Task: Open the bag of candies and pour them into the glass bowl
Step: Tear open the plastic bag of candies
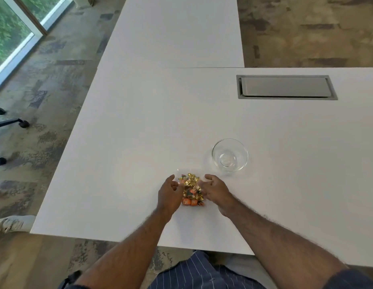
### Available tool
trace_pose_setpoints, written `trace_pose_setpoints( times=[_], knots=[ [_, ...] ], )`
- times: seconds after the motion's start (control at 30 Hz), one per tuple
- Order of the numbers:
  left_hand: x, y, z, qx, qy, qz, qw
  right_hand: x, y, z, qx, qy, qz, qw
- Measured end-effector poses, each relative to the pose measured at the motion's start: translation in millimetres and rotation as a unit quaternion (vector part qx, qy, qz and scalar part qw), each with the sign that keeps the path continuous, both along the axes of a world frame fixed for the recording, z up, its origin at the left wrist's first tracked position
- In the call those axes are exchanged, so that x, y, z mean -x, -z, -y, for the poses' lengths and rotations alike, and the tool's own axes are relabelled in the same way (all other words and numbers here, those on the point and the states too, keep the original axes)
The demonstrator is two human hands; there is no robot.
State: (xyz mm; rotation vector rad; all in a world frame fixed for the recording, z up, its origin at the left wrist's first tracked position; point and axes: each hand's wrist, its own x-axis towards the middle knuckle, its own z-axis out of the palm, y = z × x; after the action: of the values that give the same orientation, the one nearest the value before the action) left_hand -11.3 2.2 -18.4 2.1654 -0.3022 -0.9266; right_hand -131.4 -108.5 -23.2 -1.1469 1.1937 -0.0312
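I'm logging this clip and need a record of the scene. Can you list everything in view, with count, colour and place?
bag of candies: one, clear with gold and orange sweets, lying on the table near its front edge, between the hands
glass bowl: one, clear, empty, on the table, right of and beyond the bag
table: white, L-shaped, fills mid-frame
cable hatch: one, grey, lid down, set into the table at far right
office chair base: black castors, on the floor at left
window: far left, greenery outside
left hand: one, at the bag's left side, fingers spread
right hand: one, at the bag's right side, fingers spread
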Motion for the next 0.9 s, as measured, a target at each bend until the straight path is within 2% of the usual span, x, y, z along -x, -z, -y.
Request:
trace_pose_setpoints(
  times=[0.3,0.43,0.6,0.77,0.9],
  knots=[
    [4,-14,-3,0.070,-0.020,0.050,0.996,2,-28,-2,0.169,-0.053,0.029,0.984],
    [4,-26,2,0.093,-0.027,0.070,0.993,-4,-39,-4,0.263,-0.118,0.023,0.957],
    [8,-39,9,0.081,-0.029,0.034,0.996,-2,-45,-13,0.365,-0.156,0.018,0.918],
    [12,-48,12,0.054,0.020,0.029,0.998,-2,-45,-22,0.391,-0.180,0.023,0.902],
    [9,-54,11,0.027,0.018,0.017,0.999,0,-43,-24,0.358,-0.192,0.016,0.914]
  ],
)
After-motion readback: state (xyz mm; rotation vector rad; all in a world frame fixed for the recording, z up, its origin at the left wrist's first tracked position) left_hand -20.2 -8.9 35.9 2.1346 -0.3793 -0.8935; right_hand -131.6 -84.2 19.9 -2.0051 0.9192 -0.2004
